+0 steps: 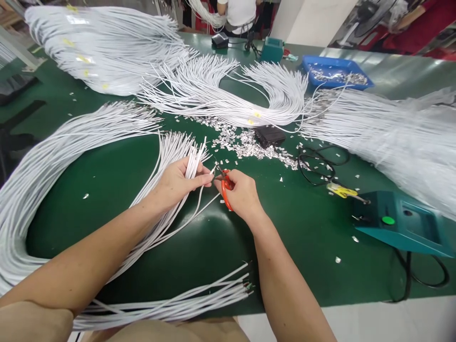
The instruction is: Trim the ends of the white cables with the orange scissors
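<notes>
My left hand (178, 183) is closed round several white cables (193, 161), with one cable end pinched between thumb and finger. My right hand (242, 192) grips a pair of scissors or snips with orange handles (225, 192). Their dark blades are close to the pinched cable end; whether they touch it is too small to tell. A long bundle of white cables (21, 199) curves round on the left, and its ends run under and beside my left hand. More loose cables (199, 297) lie along the front edge, some with coloured wire tips.
Silvery scraps (245, 145) litter the green table (302, 228) around a black box (270, 136). Big cable bundles (107, 52) lie behind, others (388, 133) at right. A teal device (402, 221) with a yellow clip (342, 191) stands right. A blue tray (337, 71) holds scraps. People are beyond.
</notes>
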Demonstrator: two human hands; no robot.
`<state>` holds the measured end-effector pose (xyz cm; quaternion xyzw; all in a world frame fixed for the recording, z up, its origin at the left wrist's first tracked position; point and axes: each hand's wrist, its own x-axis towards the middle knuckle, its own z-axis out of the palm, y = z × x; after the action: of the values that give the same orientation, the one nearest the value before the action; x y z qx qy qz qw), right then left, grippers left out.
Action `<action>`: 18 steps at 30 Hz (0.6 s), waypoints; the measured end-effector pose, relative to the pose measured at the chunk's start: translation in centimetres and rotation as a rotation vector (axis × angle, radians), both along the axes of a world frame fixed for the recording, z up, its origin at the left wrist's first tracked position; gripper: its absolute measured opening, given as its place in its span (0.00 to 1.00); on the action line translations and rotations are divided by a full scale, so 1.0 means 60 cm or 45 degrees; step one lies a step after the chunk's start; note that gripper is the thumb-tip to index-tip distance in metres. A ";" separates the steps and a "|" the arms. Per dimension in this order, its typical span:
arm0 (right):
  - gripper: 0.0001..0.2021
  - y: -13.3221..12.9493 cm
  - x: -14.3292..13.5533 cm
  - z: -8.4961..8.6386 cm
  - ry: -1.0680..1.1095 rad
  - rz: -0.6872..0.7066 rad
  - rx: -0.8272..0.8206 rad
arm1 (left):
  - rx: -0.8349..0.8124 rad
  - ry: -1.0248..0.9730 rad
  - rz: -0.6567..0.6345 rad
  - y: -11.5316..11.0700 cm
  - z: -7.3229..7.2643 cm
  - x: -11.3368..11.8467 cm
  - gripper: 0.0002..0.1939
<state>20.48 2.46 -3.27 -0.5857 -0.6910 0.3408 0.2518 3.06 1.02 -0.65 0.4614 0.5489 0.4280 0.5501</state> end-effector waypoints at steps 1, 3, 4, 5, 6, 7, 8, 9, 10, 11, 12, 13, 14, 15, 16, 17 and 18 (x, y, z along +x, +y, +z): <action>0.11 0.000 0.000 -0.001 -0.040 0.022 0.031 | 0.010 0.023 0.001 0.000 0.001 0.000 0.16; 0.12 -0.001 0.000 -0.001 -0.124 0.063 0.086 | 0.030 0.078 -0.004 0.000 0.002 0.001 0.16; 0.13 -0.001 0.001 0.000 -0.169 0.085 0.114 | 0.041 0.104 -0.008 -0.001 0.003 0.000 0.16; 0.13 -0.001 0.002 0.001 -0.214 0.106 0.142 | 0.053 0.130 -0.014 -0.001 0.004 0.000 0.16; 0.13 0.000 0.003 0.002 -0.260 0.127 0.170 | 0.066 0.160 -0.023 -0.001 0.006 -0.001 0.15; 0.13 0.000 0.004 0.004 -0.303 0.149 0.197 | 0.080 0.193 -0.031 -0.001 0.007 -0.002 0.14; 0.13 0.000 0.006 0.005 -0.342 0.168 0.221 | 0.094 0.234 -0.042 -0.001 0.009 -0.003 0.13; 0.13 0.000 0.006 0.006 -0.375 0.183 0.241 | 0.107 0.277 -0.053 -0.001 0.010 -0.003 0.12; 0.13 0.000 0.007 0.006 -0.403 0.194 0.258 | 0.121 0.317 -0.066 -0.001 0.012 -0.004 0.10; 0.12 0.001 0.007 0.007 -0.426 0.199 0.271 | 0.134 0.342 -0.081 0.000 0.013 -0.004 0.10; 0.12 0.001 0.007 0.007 -0.443 0.201 0.279 | 0.147 0.351 -0.093 0.000 0.014 -0.004 0.09; 0.12 0.001 0.007 0.006 -0.454 0.202 0.284 | 0.155 0.350 -0.101 0.000 0.015 -0.004 0.09; 0.12 0.000 0.006 0.006 -0.462 0.202 0.284 | 0.160 0.346 -0.103 0.001 0.015 -0.003 0.09; 0.12 0.000 0.006 0.005 -0.465 0.201 0.279 | 0.160 0.343 -0.096 0.001 0.016 -0.002 0.09; 0.12 -0.001 0.005 0.005 -0.465 0.200 0.272 | 0.159 0.345 -0.084 0.001 0.017 -0.001 0.09; 0.12 -0.001 0.004 0.004 -0.463 0.198 0.264 | 0.159 0.351 -0.066 0.001 0.017 0.000 0.09; 0.12 -0.002 0.004 0.003 -0.458 0.195 0.258 | 0.158 0.361 -0.049 0.001 0.018 0.001 0.08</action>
<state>20.71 2.35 -3.09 -0.5546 -0.7980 0.1776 0.1555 3.13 1.05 0.41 0.5608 0.5847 0.3808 0.4457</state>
